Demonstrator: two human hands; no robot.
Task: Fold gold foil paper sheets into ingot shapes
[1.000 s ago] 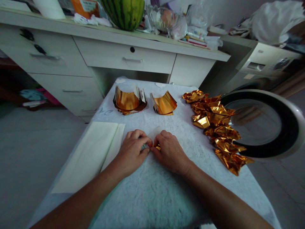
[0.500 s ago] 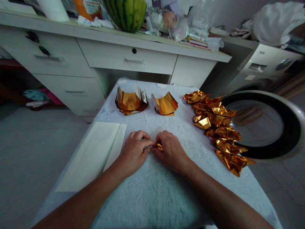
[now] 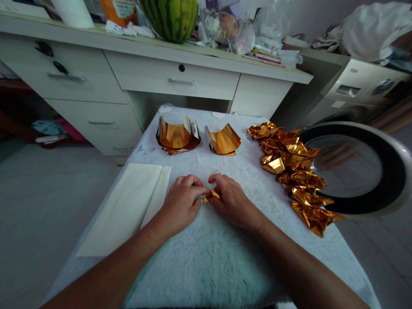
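Note:
A small piece of gold foil paper (image 3: pixel 213 196) sits between my hands, low over the middle of the cloth-covered table; most of it is covered by fingers. My left hand (image 3: pixel 183 202) pinches its left side between thumb and fingers. From the right, my right hand (image 3: pixel 234 202) holds the other side, with the index finger arched above the thumb. Beyond the hands stand two curved stacks of gold foil sheets, a thicker left stack (image 3: pixel 175 135) and a thinner right stack (image 3: pixel 225 140). Folded, puffed gold foil pieces (image 3: pixel 291 174) lie in a row along the right edge.
White paper sheets (image 3: pixel 125 206) lie flat at the table's left. Behind the table is a white desk (image 3: pixel 180 83) with drawers, bearing a watermelon (image 3: pixel 170 19) and clutter. An open washing machine door (image 3: pixel 394 171) stands close beside the table's right edge.
My right hand's index finger has lifted and arched away from the thumb. More of the gold foil paper shows between the hands. The left hand has barely moved.

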